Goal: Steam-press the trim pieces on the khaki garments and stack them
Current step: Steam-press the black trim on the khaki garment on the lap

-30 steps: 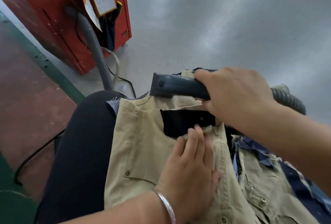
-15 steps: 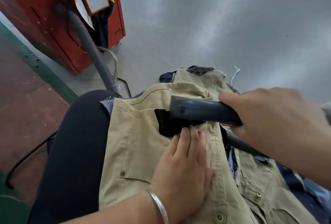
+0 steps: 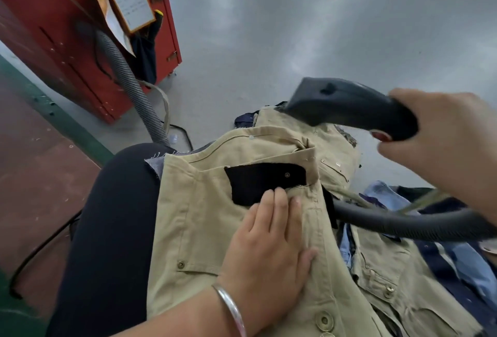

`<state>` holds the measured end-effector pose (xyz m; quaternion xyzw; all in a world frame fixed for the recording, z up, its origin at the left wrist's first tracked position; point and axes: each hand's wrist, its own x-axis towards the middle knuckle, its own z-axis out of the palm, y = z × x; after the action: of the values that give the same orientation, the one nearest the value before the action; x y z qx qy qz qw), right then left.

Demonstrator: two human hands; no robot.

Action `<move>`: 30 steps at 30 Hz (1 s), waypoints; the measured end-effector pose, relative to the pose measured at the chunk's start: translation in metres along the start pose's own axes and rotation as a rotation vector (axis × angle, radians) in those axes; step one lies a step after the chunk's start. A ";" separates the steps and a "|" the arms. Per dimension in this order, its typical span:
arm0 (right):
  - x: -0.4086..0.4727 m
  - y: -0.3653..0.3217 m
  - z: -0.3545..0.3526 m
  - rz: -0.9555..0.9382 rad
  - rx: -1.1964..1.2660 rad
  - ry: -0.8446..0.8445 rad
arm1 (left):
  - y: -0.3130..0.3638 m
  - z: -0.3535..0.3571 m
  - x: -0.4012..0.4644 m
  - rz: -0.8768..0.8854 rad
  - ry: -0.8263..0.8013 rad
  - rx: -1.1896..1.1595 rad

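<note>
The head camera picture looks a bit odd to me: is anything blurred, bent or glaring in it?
Head view: the steamer and the right hand gripping it are soft with motion blur; the left hand and black trim look sharper; the wide lens tilts and bows the red cabinet; pale sheen streaks the grey floor.

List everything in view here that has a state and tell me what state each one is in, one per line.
Khaki garment with metal snaps: spread over the lap, held flat.
Black rectangular fabric trim piece: lying uncovered on the garment.
Dark grey handheld steamer head: raised, off the fabric.
Left hand: flat on the garment, fingers touching the trim's edge.
Right hand: gripping the steamer.
Dark ribbed steamer hose: draped across the garments.
</note>
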<state>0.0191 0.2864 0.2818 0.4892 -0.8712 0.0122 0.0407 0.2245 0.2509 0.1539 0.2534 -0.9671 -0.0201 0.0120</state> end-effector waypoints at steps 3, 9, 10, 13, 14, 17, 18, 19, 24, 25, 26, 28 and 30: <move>-0.041 0.026 -0.001 0.109 0.083 -0.123 | -0.002 0.001 0.000 -0.001 0.027 -0.050; -0.084 0.018 0.019 0.143 0.084 -0.186 | -0.002 -0.002 0.004 0.015 0.022 -0.041; -0.081 0.011 0.025 0.128 0.057 -0.184 | -0.002 -0.002 0.004 0.016 0.025 -0.035; -0.060 -0.004 0.051 0.178 0.067 -0.220 | -0.002 -0.002 0.006 0.010 0.017 -0.002; -0.051 -0.005 0.060 0.204 0.101 -0.202 | -0.002 -0.002 0.007 0.009 0.010 0.007; -0.029 -0.008 0.079 0.242 0.203 -0.142 | -0.002 -0.003 0.006 -0.002 -0.018 0.006; -0.021 -0.006 0.083 0.256 0.245 -0.129 | -0.002 -0.003 0.005 -0.008 -0.017 -0.006; -0.014 -0.004 0.084 0.280 0.284 -0.120 | -0.002 -0.003 0.005 -0.015 -0.012 -0.021; -0.008 0.026 0.065 0.349 0.456 -0.097 | -0.002 -0.002 0.003 -0.047 0.007 -0.049; -0.016 0.031 0.058 0.339 0.485 -0.105 | -0.003 -0.002 0.003 -0.051 0.006 -0.048; -0.027 0.035 0.052 0.330 0.499 -0.116 | -0.003 -0.002 0.003 -0.053 0.004 -0.048; -0.049 0.039 0.042 0.313 0.479 -0.146 | -0.002 -0.001 0.004 -0.051 0.004 -0.043; -0.066 0.038 0.041 0.285 0.403 -0.203 | -0.001 0.000 0.005 -0.043 0.010 -0.032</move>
<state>0.0190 0.3599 0.2364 0.3586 -0.9109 0.1417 -0.1471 0.2209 0.2478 0.1544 0.2740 -0.9609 -0.0345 0.0203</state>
